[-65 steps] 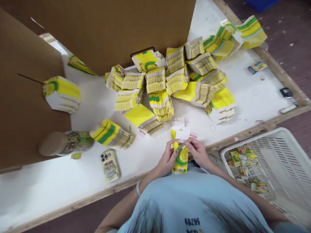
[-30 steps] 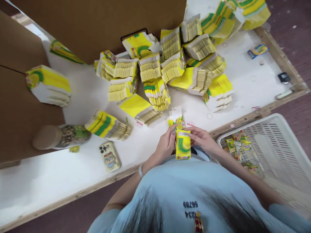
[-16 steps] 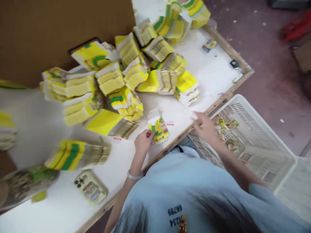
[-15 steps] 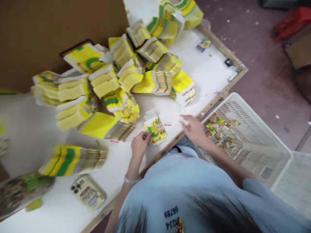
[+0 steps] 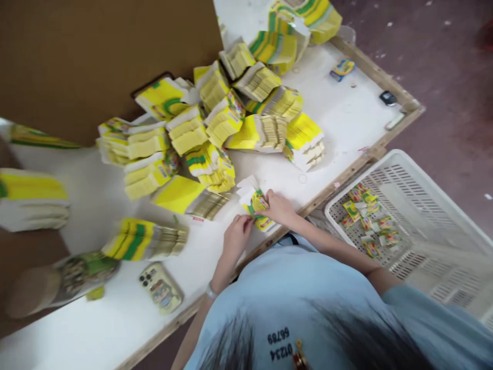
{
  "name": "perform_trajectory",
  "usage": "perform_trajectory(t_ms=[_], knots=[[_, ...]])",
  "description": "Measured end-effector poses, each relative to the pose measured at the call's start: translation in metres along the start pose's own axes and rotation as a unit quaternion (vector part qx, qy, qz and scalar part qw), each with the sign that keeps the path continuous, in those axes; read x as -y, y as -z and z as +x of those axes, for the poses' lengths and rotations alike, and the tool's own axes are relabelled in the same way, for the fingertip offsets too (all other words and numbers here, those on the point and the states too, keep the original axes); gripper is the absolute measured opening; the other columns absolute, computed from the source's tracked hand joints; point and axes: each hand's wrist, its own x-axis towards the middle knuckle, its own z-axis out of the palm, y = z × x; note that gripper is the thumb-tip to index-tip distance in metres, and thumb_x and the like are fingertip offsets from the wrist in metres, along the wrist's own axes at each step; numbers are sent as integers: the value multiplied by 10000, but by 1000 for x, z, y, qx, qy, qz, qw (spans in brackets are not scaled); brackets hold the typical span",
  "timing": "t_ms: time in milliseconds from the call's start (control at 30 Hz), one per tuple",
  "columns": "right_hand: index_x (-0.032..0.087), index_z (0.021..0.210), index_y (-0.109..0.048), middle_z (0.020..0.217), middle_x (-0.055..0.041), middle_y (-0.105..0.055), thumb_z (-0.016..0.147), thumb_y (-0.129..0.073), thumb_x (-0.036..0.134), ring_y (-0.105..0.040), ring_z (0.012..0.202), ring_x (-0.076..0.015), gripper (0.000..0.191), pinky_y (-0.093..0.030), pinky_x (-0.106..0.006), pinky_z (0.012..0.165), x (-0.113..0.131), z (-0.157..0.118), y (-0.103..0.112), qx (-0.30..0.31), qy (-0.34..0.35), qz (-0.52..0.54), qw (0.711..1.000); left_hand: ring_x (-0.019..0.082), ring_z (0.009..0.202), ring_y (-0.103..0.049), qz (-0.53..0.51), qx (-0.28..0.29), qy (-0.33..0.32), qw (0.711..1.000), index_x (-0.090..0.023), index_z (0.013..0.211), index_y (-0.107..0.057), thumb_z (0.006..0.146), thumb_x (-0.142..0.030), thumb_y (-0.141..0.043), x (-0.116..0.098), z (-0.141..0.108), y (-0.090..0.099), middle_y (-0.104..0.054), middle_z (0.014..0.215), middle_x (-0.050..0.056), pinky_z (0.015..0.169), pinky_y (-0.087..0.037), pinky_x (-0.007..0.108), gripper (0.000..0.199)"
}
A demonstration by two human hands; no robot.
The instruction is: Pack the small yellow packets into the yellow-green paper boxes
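A small yellow-and-green printed carton [image 5: 257,199] with white flaps lies near the table's front edge, on top of at least one more like it. My right hand [image 5: 280,209] has its thumb and fingers closed on the carton's right side and partly covers it. At the lower left edge, my left hand [image 5: 238,235] pinches the same carton between thumb and curled fingers. Just behind and to the left lies a fanned stack of flat yellow cartons [image 5: 179,194]. Another banded stack with a green stripe [image 5: 133,240] is farther left.
More carton bundles [image 5: 225,121] crowd the back of the white table [image 5: 342,128]. A phone [image 5: 160,288] lies at left. At right stand a blue-yellow box [image 5: 342,69] and a dark small object [image 5: 387,98]. A white plastic basket [image 5: 423,252] holding small packs adjoins the table's edge.
My right hand has come left from beside the basket onto the carton, and its fingers have closed there. The left hand stays at the carton's edge. The whole view has shifted.
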Motion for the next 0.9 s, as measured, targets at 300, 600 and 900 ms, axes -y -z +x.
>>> perform_trajectory(t_ms=[300,600,900], knots=[[218,598,-526,551,24,-519,896,-594,479,-437,545,-132,401,-314,-274,579,7,-1,22,100,50,42,993,181,745,-593,-45,-43,28,998,-209,945,-623,974,-280,-496,2,-13,10,-650,859,32,675,-420,292,149],[222,934,-546,841,-21,-583,909,-553,585,-560,744,-174,364,-464,-289,655,32,-25,25,34,90,129,987,175,749,-613,-75,-27,-72,994,-185,929,-609,996,-335,-452,-25,-9,5,-659,859,47,709,-487,291,227],[237,986,-518,933,-54,-533,979,-477,472,-563,884,-219,238,-505,-361,761,50,-32,11,-89,124,130,980,307,1240,-545,-87,-119,-199,969,-193,955,-570,893,-239,-593,-33,-8,10,-564,1225,147,1026,-473,481,81]])
